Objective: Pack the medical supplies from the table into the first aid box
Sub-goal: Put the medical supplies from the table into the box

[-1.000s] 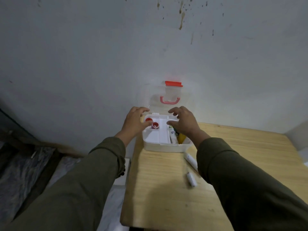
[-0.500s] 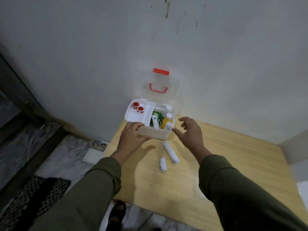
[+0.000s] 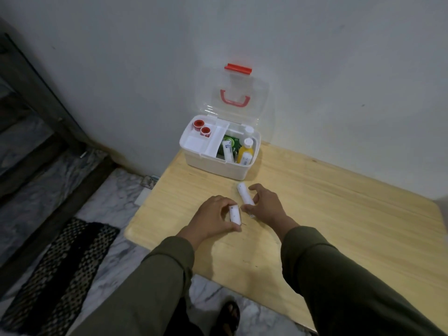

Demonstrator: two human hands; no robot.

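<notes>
The white first aid box (image 3: 213,166) stands open at the far left corner of the wooden table (image 3: 327,214), its clear lid (image 3: 234,98) leaning on the wall. Inside lie two red-capped tape rolls (image 3: 202,128), a green pack, a white tube and a yellow bottle (image 3: 245,151). My left hand (image 3: 213,218) grips a short white bandage roll (image 3: 234,215) on the table. My right hand (image 3: 265,206) curls around the near end of a longer white roll (image 3: 244,195), fingers touching it.
The table's left edge drops to a marble floor with a dark patterned mat (image 3: 60,270). A wall socket (image 3: 149,181) sits low by the table corner. A sandalled foot (image 3: 228,316) shows below the front edge.
Both hands drew back from the box to the two white rolls on the table. The left hand closed on the short roll; the right reached the long one. The view tilted down.
</notes>
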